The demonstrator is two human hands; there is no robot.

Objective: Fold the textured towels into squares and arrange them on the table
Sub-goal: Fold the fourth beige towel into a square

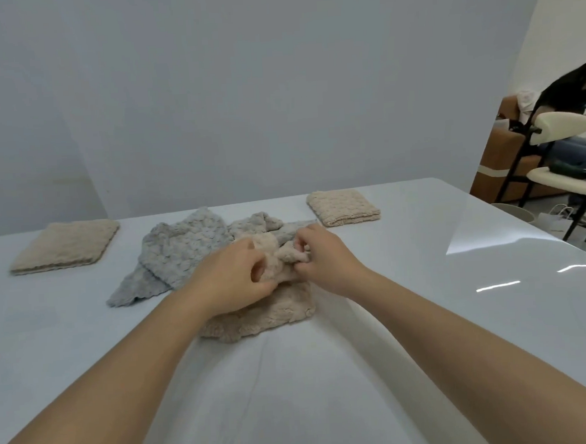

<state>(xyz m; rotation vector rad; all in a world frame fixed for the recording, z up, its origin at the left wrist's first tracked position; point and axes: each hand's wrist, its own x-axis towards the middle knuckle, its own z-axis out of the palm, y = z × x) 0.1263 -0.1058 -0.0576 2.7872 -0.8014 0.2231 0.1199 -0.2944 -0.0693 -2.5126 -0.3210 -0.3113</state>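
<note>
Both arms reach toward twelve o'clock; left hand [235, 280] and right hand [324, 259] pinch the crumpled beige towel [269, 312], fingers curled.

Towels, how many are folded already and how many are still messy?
Two beige squares look done: the left square and the right square lie flat. In hand: the left hand and right hand both grip a crumpled beige towel. Left to do: that one, plus the grey towel bunched behind it; how many lie in that heap is unclear.

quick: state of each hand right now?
left hand: closed, gripping the beige towel.
right hand: closed, pinching a fold of the beige towel.
</note>
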